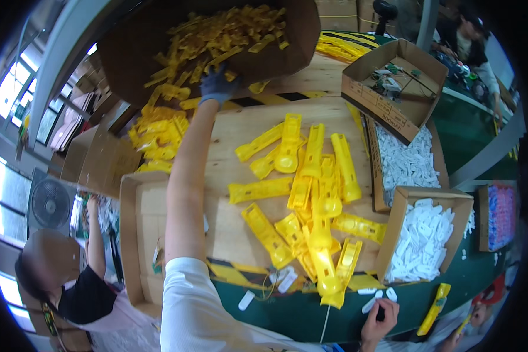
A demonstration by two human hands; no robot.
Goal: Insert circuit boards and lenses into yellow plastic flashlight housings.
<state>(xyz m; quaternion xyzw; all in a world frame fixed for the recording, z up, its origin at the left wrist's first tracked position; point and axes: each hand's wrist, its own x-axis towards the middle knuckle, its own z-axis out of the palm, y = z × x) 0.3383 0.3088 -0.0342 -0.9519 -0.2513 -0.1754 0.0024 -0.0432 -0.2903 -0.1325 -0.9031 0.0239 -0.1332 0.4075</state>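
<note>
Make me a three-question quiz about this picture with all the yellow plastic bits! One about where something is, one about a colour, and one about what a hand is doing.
1. Where is the tipped cardboard box of yellow parts?
A. At the far end of the wooden board
B. Under the table
C. On a chair

2. What colour are the small pieces in the open box at the right?
A. Red
B. White
C. Black

3. What is the left hand doing?
A. Resting flat on the board
B. Holding a cup
C. Reaching up, gloved, against the yellow parts at the tipped box

Answers:
1 A, the box leans over the wooden board at its far end.
2 B, the white pieces fill that box.
3 C, the gloved hand is raised into the spilling parts; the bare right hand is low by the table edge.
</note>
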